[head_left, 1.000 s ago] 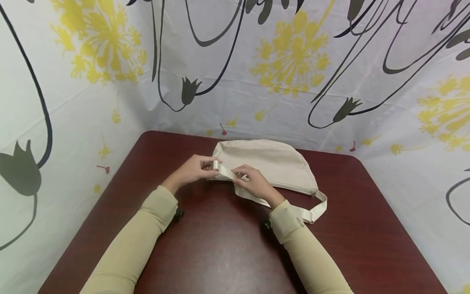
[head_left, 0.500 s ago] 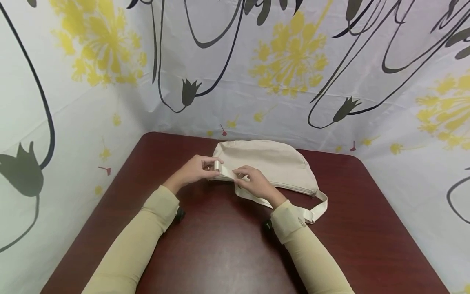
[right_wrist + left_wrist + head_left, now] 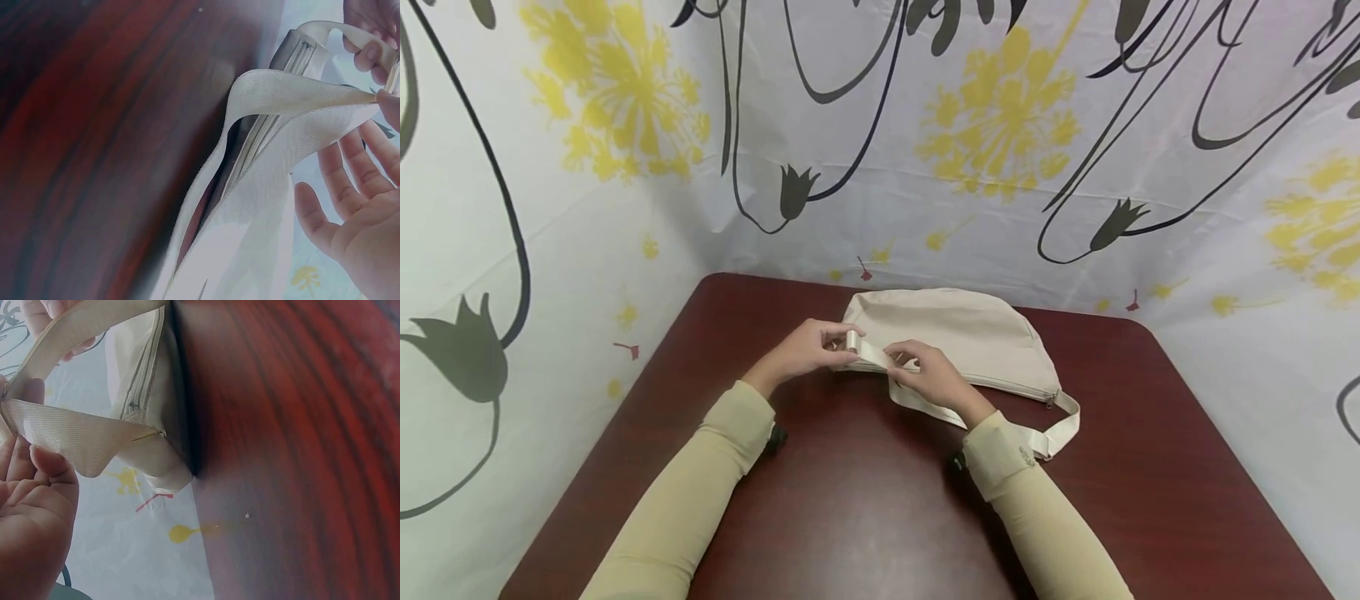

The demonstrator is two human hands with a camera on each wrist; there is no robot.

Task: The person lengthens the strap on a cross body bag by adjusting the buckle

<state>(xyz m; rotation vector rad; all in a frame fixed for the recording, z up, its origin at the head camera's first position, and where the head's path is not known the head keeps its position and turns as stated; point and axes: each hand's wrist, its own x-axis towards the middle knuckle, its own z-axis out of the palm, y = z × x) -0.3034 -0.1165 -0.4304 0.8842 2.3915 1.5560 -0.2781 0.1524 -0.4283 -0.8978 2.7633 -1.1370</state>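
Observation:
A cream half-moon shoulder bag (image 3: 955,325) lies at the far side of the dark red table, its zipper (image 3: 147,375) along the near edge. My left hand (image 3: 801,348) pinches the bag's webbing strap (image 3: 69,434) near the bag's left end, where the strap folds over at a pale slider (image 3: 853,341). Just to the right, my right hand (image 3: 931,377) pinches the same strap between thumb and forefinger; in the right wrist view its other fingers (image 3: 359,165) are spread. A strap loop (image 3: 250,94) hangs from that pinch in front of the zipper.
The strap's other end curves off the bag's right corner, with a second slider (image 3: 1042,444) near the right sleeve. Bare tabletop (image 3: 842,517) lies between the forearms. A white cloth (image 3: 880,167) with yellow and grey flowers hangs behind and beside the table.
The head view has shifted slightly, so everything sits a little further right. Both hands keep their grip on the strap, and the bag stays in place.

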